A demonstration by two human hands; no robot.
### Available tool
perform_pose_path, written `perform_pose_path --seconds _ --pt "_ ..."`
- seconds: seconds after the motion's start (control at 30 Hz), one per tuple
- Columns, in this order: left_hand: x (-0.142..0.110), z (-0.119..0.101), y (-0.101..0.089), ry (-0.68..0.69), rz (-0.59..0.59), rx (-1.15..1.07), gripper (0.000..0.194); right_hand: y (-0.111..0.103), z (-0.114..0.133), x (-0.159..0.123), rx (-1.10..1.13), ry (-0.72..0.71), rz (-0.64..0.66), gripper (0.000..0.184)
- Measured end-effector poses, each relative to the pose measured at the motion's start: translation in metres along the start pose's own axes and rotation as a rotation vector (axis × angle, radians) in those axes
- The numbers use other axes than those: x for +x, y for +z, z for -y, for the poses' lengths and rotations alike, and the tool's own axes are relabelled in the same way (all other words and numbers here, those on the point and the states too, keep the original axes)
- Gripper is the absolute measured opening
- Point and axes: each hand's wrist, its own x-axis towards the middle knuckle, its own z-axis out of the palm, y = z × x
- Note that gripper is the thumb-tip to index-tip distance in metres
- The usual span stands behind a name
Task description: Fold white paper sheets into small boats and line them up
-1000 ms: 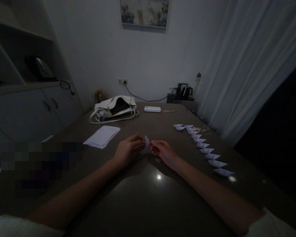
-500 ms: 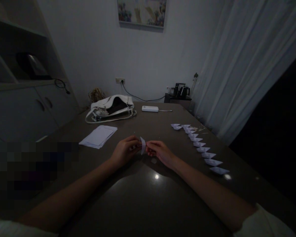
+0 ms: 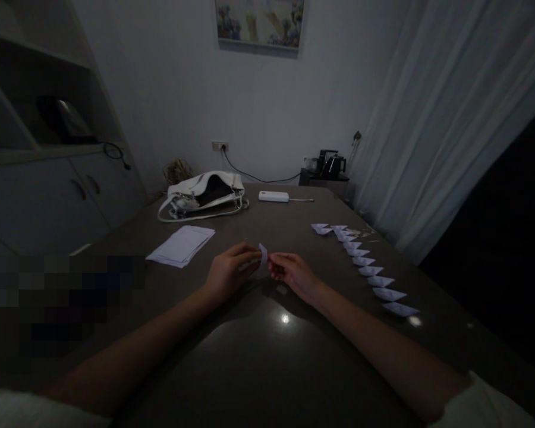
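Note:
Between my hands, just above the table, is a small folded white paper boat [image 3: 263, 254], standing on end. My left hand [image 3: 230, 268] pinches it from the left, its fingers partly covering the paper. From the other side, the thumb and fingertips of my right hand [image 3: 294, 274] grip its right edge. A row of folded paper boats [image 3: 371, 271] runs along the right of the table. To the left of my hands lies a stack of white paper sheets [image 3: 182, 246].
A white handbag [image 3: 205, 193] sits at the back left of the dark table [image 3: 258, 368]. Behind my hands lies a white power bank [image 3: 273, 197] with a short cable. A black kettle [image 3: 334, 165] stands on a low cabinet beyond the table, near the curtain [image 3: 410, 119].
The paper piece has turned slightly, and the left fingers now cover more of it. The whole view has shifted a little; the row and the stack lie as before.

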Motion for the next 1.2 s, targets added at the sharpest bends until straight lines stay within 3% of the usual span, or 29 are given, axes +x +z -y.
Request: perform_pose_path --seconds 0.3,1.2 --pt "0.0019 0.0007 -0.0034 -0.038 0.093 -0.035 0.013 -0.0014 -0.0002 -0.0008 -0.039 -0.004 0.057 0.027" --pt "0.0032 -0.0037 -0.005 -0.067 0.091 -0.078 0.007 0.0 0.0005 -0.001 -0.075 -0.007 0.053 0.025"
